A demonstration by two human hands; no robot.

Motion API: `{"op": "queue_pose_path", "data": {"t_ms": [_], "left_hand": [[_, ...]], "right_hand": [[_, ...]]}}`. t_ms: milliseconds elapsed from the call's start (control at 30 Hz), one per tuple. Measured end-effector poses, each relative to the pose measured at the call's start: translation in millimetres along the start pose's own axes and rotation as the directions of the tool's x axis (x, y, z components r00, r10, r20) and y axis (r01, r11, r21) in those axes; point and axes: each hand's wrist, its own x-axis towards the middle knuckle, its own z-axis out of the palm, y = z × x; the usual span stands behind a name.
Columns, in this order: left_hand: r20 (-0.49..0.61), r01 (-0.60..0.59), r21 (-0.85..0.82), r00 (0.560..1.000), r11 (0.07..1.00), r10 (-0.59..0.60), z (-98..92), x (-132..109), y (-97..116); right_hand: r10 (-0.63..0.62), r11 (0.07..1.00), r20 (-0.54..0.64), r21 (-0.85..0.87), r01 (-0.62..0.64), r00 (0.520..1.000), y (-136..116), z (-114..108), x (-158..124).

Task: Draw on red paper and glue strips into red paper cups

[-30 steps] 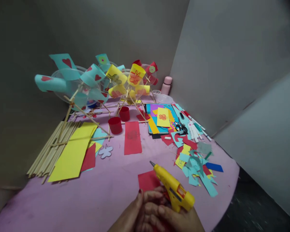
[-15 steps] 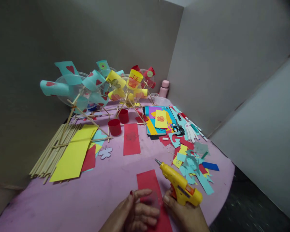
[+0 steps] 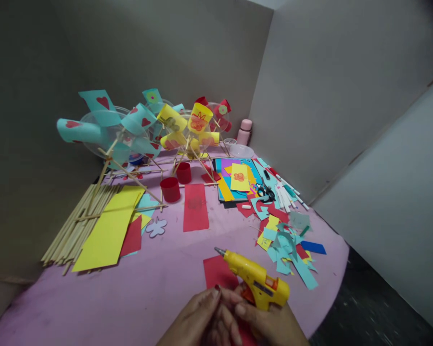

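Observation:
My right hand (image 3: 269, 319) is wrapped round the handle of a yellow glue gun (image 3: 250, 273), its metal nozzle pointing left and away from me. My left hand (image 3: 204, 315) is closed, thumb and fingers drawn together against the fingertips of my right hand. Anything between those fingers is hidden. Beneath both hands lies a red paper strip (image 3: 218, 271), its near part mostly covered. Farther off, a second red strip (image 3: 196, 206) with a dark smudgy drawing lies flat, beside two red paper rolls (image 3: 170, 190).
Paper-and-stick wheels (image 3: 119, 125) stand at the back left. A bundle of sticks (image 3: 79, 226) and yellow paper sheets (image 3: 110, 230) lie on the left. Paper scraps (image 3: 286, 245), scissors (image 3: 266, 192) and markers (image 3: 283, 197) lie on the right. A pink bottle (image 3: 244, 132) stands near the wall.
My right hand has moved left with the glue gun, its nozzle now over the strip's far edge. My left hand's spread fingers have closed and come against my right hand.

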Motion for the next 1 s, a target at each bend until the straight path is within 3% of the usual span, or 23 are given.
{"op": "queue_pose_path", "data": {"t_ms": [233, 300, 333, 367, 400, 433, 500, 533, 567, 600, 667, 700, 733, 833, 933, 1000], "left_hand": [[-0.096, 0.011, 0.017, 0.995, 1.0, -0.009, -12.5, 2.6, 6.6], [-0.211, -0.063, 0.042, 0.975, 0.997, 0.07, -17.2, -0.1, 11.1], [-0.309, -0.127, 0.086, 0.94, 0.988, 0.147, -19.9, -2.2, 14.2], [-0.418, -0.194, 0.16, 0.875, 0.968, 0.244, -22.9, -4.6, 17.9], [-0.52, -0.252, 0.259, 0.777, 0.932, 0.355, -26.0, -7.2, 22.0], [-0.6, -0.288, 0.374, 0.65, 0.882, 0.467, -28.9, -9.6, 26.0], [-0.643, -0.317, 0.579, 0.389, 0.751, 0.66, -32.6, -13.2, 32.0], [-0.609, -0.313, 0.654, 0.321, 0.688, 0.725, -32.5, -13.8, 33.2], [-0.556, -0.305, 0.708, 0.316, 0.637, 0.769, -30.9, -13.4, 32.8], [-0.475, -0.294, 0.752, 0.38, 0.59, 0.794, -27.8, -12.1, 30.9], [-0.243, -0.279, 0.825, 0.609, 0.492, 0.755, -18.4, -6.9, 23.9], [-0.09, -0.304, 0.86, 0.699, 0.41, 0.709, -13.1, -3.4, 19.7], [0.03, -0.332, 0.885, 0.739, 0.326, 0.673, -7.9, 0.3, 15.9], [0.271, -0.415, 0.904, 0.743, 0.103, 0.612, 3.9, 10.1, 9.0], [0.371, -0.424, 0.903, 0.704, -0.06, 0.605, 6.5, 15.8, 7.4], [0.398, -0.39, 0.908, 0.682, -0.155, 0.613, 1.6, 17.6, 4.5]], "right_hand": [[0.037, 0.999, -0.165, 0.009, -0.036, 0.986, 2.3, 1.0, -0.6], [0.05, 0.996, -0.205, 0.078, -0.035, 0.977, 0.9, 0.9, 0.1], [0.058, 0.993, -0.216, 0.11, -0.035, 0.975, 0.4, 0.7, 0.6], [0.065, 0.991, -0.22, 0.132, -0.036, 0.973, 0.1, 0.6, 1.2], [0.071, 0.988, -0.22, 0.149, -0.038, 0.973, -0.1, 0.6, 1.8], [0.073, 0.986, -0.218, 0.162, -0.038, 0.973, -0.3, 0.6, 2.4], [0.072, 0.981, -0.211, 0.193, -0.03, 0.975, -0.8, 1.1, 3.8], [0.067, 0.977, -0.208, 0.212, -0.022, 0.976, -1.3, 1.5, 4.6], [0.059, 0.973, -0.206, 0.23, -0.011, 0.977, -2.0, 1.9, 5.3], [0.053, 0.97, -0.203, 0.244, -0.002, 0.978, -2.9, 2.4, 6.0], [0.049, 0.968, -0.196, 0.249, 0.002, 0.979, -5.1, 3.0, 6.9], [0.053, 0.969, -0.192, 0.248, -0.004, 0.98, -6.3, 3.2, 7.1], [0.062, 0.969, -0.186, 0.247, -0.014, 0.981, -7.4, 3.4, 7.1], [0.066, 0.96, -0.15, 0.279, -0.022, 0.987, -9.2, 4.5, 6.4], [0.05, 0.937, -0.123, 0.35, -0.004, 0.991, -8.0, 6.5, 4.9], [0.043, 0.952, -0.123, 0.307, -0.003, 0.991, -6.8, 6.4, 3.9]]}}
